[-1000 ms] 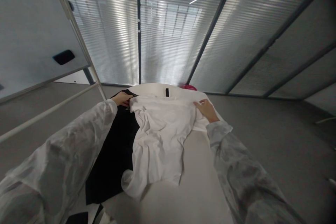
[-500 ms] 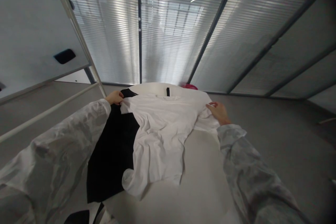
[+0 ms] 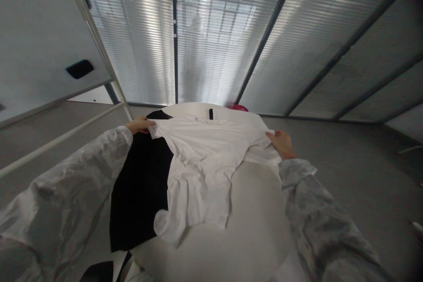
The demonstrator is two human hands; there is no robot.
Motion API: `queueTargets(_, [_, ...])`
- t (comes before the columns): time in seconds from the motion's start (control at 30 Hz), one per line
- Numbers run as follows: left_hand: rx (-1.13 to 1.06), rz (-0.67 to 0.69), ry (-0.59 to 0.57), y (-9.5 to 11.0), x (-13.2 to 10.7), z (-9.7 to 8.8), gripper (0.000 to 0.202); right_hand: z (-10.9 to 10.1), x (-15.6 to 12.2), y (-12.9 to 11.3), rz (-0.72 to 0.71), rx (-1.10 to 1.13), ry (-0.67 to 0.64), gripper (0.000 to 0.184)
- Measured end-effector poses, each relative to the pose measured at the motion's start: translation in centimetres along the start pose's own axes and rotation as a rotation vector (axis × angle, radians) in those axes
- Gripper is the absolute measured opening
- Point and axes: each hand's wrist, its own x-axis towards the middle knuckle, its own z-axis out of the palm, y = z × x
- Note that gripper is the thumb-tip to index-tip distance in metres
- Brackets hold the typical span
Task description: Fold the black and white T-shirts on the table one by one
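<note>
A white T-shirt (image 3: 205,154) lies on a round white table (image 3: 257,211), its neckline at the far side and its hem crumpled toward me. My left hand (image 3: 140,125) pinches the end of its left sleeve. The end of the right sleeve is gripped by my right hand (image 3: 280,142), and the cloth is drawn out between both hands. Beneath the shirt's left side, a black cloth (image 3: 142,194) covers part of the table and hangs over its edge. Wrinkles run down the shirt's body, and one lower corner is folded over.
Behind the shirt, a small black strip (image 3: 211,114) and a pink-red object (image 3: 239,108) are near the table's far edge. A whiteboard (image 3: 42,31) on a pale frame stands at left, with a dark eraser-like block (image 3: 80,69) on it. A ribbed translucent partition (image 3: 211,44) rises behind.
My hands have moved farther apart, the left one leftward and the right one rightward. The sleeves and upper part of the shirt are stretched wider and look straighter.
</note>
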Motion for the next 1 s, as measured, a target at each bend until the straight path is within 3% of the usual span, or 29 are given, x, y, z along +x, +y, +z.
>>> queueTargets(0.1, [0.219,0.074,0.091,-0.6,-0.7,-0.3,0.042,0.5,-1.8,-0.8,0.007,-0.016,0.072,0.046])
queueTargets(0.2, [0.480,0.213,0.266,-1.3,-2.4,-0.5,0.040,0.6,-5.6,-1.6,-0.168,0.014,0.183,0.043])
queueTargets(0.27, [0.507,0.324,0.328,-1.6,-4.9,-0.2,0.038,0.4,-9.2,-1.8,-0.320,0.050,0.151,0.036])
queueTargets(0.33, [0.477,0.488,0.271,-1.8,-8.5,0.7,0.034,0.1,-13.5,-1.9,-0.473,0.073,0.003,0.025])
queueTargets(0.43, [0.417,0.732,0.002,-2.0,-15.4,3.0,0.039,-0.4,-19.7,-2.3,-0.693,0.084,-0.264,0.021])
queueTargets(0.53, [0.342,0.846,-0.152,-2.2,-21.4,6.2,0.035,-0.6,-24.2,-3.6,-0.769,0.136,-0.368,0.019])
queueTargets(0.63, [0.235,0.829,-0.142,-2.7,-24.2,9.2,0.032,-0.1,-26.5,-5.2,-0.748,0.215,-0.388,0.018])
queueTargets(0.73, [0.016,0.734,-0.107,-3.1,-24.5,10.7,0.029,0.6,-27.1,-5.9,-0.656,0.331,-0.420,0.018])
queueTargets(0.9, [-0.340,0.527,0.041,-4.0,-24.2,10.9,0.034,0.8,-27.2,-4.7,-0.264,0.618,-0.387,0.035])
queueTargets(1.0, [-0.453,0.419,0.027,-4.9,-24.6,10.8,0.039,0.6,-27.8,-4.3,-0.172,0.692,-0.341,0.037])
